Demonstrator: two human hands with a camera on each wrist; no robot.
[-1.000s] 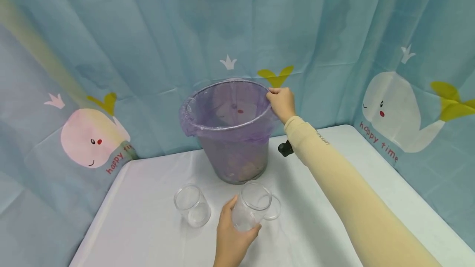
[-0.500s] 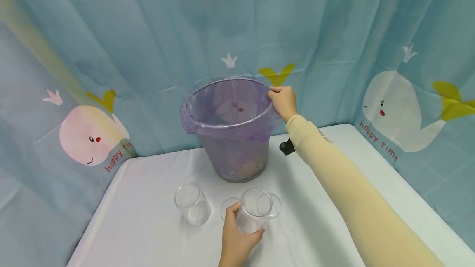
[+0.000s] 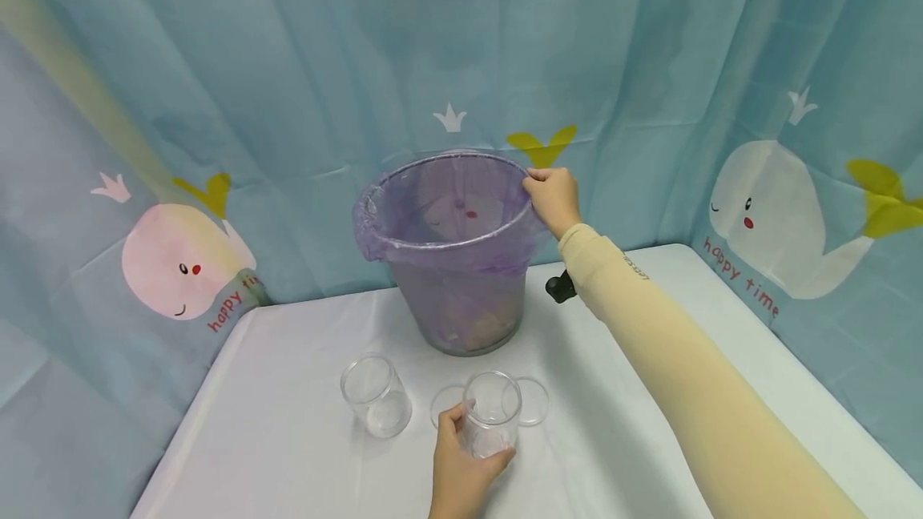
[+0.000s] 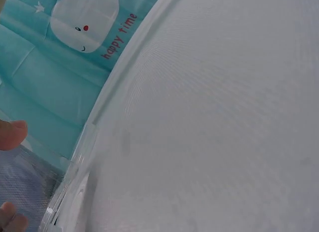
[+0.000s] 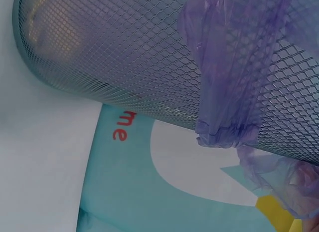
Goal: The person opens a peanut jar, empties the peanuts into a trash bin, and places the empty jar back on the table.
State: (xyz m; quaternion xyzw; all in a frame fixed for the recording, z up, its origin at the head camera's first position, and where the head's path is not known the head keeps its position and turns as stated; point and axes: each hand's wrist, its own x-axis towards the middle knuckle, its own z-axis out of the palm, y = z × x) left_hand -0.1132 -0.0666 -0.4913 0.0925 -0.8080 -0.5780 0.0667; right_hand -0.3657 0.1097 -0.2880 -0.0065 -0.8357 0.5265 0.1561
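In the head view, my left hand (image 3: pixel 465 463) holds a clear glass or plastic jar (image 3: pixel 492 423) at the table's near middle, thumb on one side and fingers on the other. The jar's mouth faces up. Behind it, my right hand (image 3: pixel 554 199) grips the right rim of a mesh wastebasket (image 3: pixel 461 311) through its purple bin liner (image 3: pixel 469 259). The right wrist view shows the basket's mesh (image 5: pixel 134 57) close up, with liner (image 5: pixel 224 107) folded over it. My left hand's thumb (image 4: pixel 11 134) shows at the left wrist view's edge.
A second clear jar (image 3: pixel 385 413) stands to the left on the white table (image 3: pixel 288 423). Two clear round rings or lids lie beside the held jar, one right ring (image 3: pixel 537 421) and one left ring (image 3: pixel 435 407). A small black object (image 3: pixel 559 288) sits beneath my right forearm. Curtains (image 3: pixel 324 102) surround the table.
My left hand has moved slightly down and towards me with the jar, which now stands more upright. The left ring has come into view. My right hand keeps its grip on the basket's rim.
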